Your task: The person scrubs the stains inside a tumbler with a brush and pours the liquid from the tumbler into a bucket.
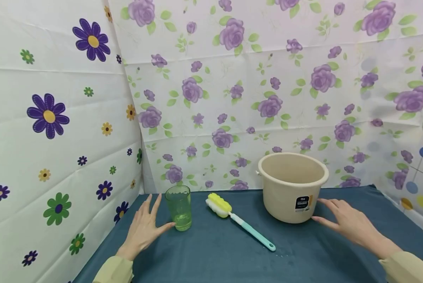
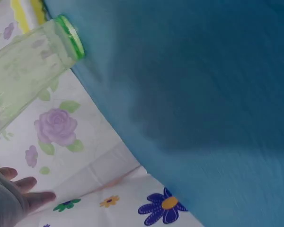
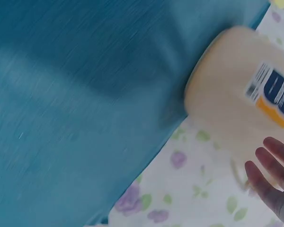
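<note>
A green, see-through drinking glass (image 1: 179,206) stands upright on the left of the table. Beside it is my left hand (image 1: 143,226), fingers spread and raised, thumb tip right at the glass's lower side. The left wrist view shows the glass (image 2: 35,66) apart from the fingers. On the right stands a beige bucket (image 1: 289,196) with a dark label. My right hand (image 1: 351,222) reaches toward its right side, fingers extended and fingertips close to the wall. Between glass and bucket lies a bottle brush (image 1: 252,232) with a yellow-and-white sponge head and a turquoise handle.
A dark blue cloth (image 1: 211,263) covers the table. Behind it hangs a white sheet with purple roses (image 1: 222,139), and a flower-patterned sheet (image 1: 48,157) hangs along the left. Some small wet-looking spots lie near the brush handle's end.
</note>
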Available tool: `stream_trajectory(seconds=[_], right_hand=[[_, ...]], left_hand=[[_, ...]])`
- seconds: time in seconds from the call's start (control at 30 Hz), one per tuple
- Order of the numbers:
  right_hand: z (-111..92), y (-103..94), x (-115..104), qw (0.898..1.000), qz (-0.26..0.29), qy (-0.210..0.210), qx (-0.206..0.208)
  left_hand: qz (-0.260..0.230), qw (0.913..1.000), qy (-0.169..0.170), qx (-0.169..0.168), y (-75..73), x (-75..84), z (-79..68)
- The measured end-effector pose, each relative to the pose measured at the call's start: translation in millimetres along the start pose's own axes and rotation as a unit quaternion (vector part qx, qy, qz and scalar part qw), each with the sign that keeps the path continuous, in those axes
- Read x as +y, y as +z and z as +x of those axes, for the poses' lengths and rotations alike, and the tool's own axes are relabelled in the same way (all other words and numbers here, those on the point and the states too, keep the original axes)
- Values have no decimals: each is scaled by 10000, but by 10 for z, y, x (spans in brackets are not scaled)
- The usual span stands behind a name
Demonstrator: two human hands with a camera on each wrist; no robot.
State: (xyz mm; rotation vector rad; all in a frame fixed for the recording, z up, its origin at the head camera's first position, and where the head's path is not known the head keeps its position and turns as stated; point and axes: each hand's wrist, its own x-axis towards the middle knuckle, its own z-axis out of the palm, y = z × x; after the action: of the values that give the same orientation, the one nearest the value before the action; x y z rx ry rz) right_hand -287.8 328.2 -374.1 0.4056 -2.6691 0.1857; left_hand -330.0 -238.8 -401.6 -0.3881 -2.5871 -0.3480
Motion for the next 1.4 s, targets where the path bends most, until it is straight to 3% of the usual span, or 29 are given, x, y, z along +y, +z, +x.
stream_trajectory(seconds=[0.17,0.37,0.6,0.93,1.17,1.4], right_hand=[[81,113,-238,9993,191,-298,139],[204,282,-580,9958,397,-771,276],[317,450,-818,9932,610,-978,148],[381,645,-1028,9886,662,-1200,-621],[430,743,-1104,9803,769,-997,-1522],[451,791,-1136,9741,814,-893,-1912]], left_hand=[[-887,9953,-351,-182,36,100,113],[-1882,9776,-885,-334,79,196,240],[-2526,9588,-1257,-319,113,222,328],[-3466,9265,-1421,-350,199,213,423],[-3922,9074,-1494,-231,262,230,430],[-4021,9022,-1558,17,300,214,406]])
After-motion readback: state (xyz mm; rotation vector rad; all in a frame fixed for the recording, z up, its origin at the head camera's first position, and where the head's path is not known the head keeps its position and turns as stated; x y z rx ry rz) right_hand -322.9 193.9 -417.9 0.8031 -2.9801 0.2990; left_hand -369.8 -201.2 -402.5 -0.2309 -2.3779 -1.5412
